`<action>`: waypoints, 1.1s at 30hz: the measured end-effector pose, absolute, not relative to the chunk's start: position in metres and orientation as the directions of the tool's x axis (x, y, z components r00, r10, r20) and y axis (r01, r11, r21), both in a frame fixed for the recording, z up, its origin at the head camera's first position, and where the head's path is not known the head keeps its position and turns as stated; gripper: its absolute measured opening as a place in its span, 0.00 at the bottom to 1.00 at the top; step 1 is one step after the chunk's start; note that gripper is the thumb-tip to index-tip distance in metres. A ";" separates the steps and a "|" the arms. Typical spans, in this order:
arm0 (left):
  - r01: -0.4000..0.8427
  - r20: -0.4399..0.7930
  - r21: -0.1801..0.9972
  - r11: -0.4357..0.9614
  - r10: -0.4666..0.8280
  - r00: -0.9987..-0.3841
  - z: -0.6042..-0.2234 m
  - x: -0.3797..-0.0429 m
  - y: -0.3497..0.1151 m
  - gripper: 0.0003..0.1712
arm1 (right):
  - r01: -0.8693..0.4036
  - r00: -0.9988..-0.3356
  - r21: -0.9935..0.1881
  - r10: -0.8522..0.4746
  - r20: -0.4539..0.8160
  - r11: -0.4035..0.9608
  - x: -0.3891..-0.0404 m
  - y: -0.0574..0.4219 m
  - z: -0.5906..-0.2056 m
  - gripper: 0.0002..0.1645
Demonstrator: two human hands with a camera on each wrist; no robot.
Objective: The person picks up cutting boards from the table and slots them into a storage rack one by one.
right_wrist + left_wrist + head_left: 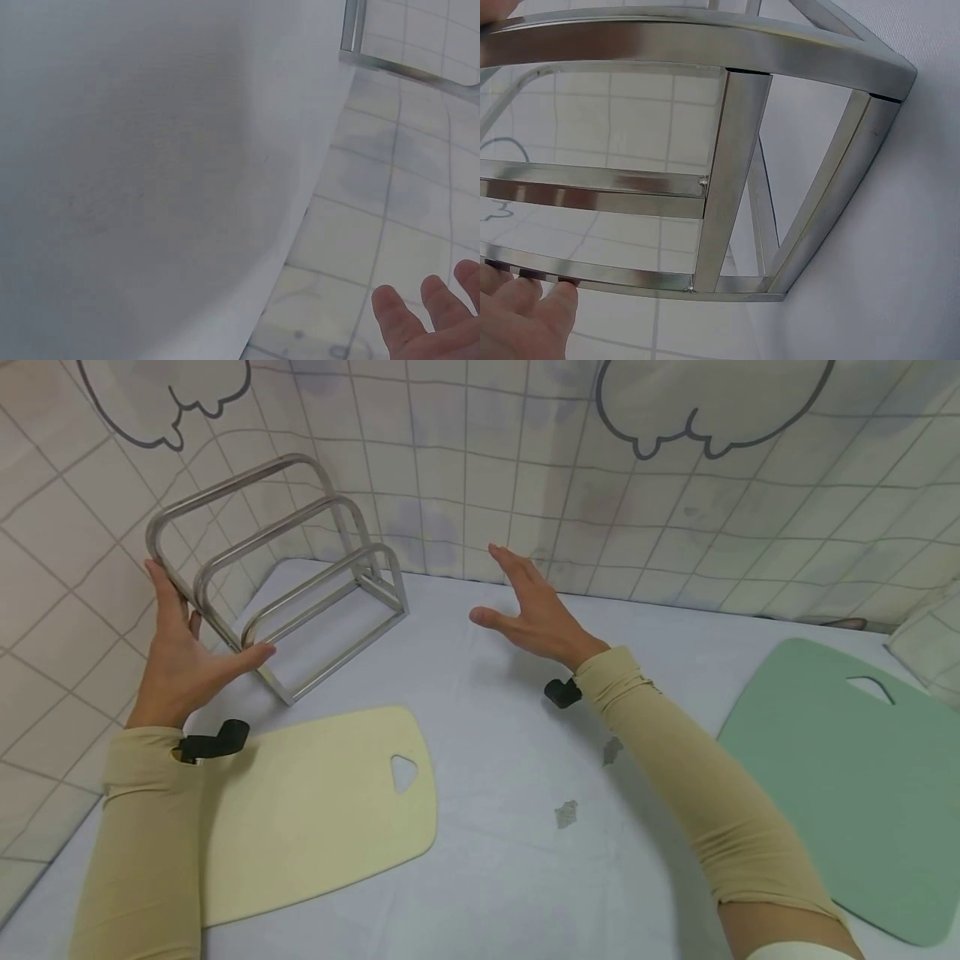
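A silver metal rack (348, 656) with three hoops of stepped height stands at the back left of the table. My left hand (180, 660) holds its near left end, with the thumb on the front side and the fingers behind. In the left wrist view, fingertips (559, 304) press one bar of the rack (731, 172), and part of the thumb touches the opposite bar at the top left. My right hand (540, 618) hovers right of the rack with fingers spread, touching nothing. In the right wrist view only its fingers (394, 319) and a corner of the rack (409, 73) show.
A cream cutting board (315, 810) lies in front of the rack, partly under my left forearm. A green cutting board (847, 777) lies at the right. Curtains with a grid pattern (555, 502) hang behind and left of the white-covered table (487, 877).
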State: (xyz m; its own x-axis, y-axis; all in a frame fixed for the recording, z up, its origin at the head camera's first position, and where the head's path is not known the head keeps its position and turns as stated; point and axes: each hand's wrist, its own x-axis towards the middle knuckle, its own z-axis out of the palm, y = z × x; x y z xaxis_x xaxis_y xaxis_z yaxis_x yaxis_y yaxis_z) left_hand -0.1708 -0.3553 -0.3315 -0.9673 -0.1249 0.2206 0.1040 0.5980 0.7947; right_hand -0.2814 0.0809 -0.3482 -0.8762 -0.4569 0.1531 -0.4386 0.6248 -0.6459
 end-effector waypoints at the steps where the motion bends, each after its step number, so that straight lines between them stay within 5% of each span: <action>1: 0.103 0.219 0.796 0.597 -0.124 -0.968 -0.332 -0.171 -0.356 0.81 | -0.436 -0.877 -0.648 -0.456 0.152 0.624 -0.281 0.080 -0.348 0.60; 33: 0.098 0.163 0.801 0.590 -0.057 -0.985 -0.327 -0.168 -0.362 0.79 | -0.435 -0.868 -0.662 -0.480 0.128 0.610 -0.281 0.051 -0.348 0.61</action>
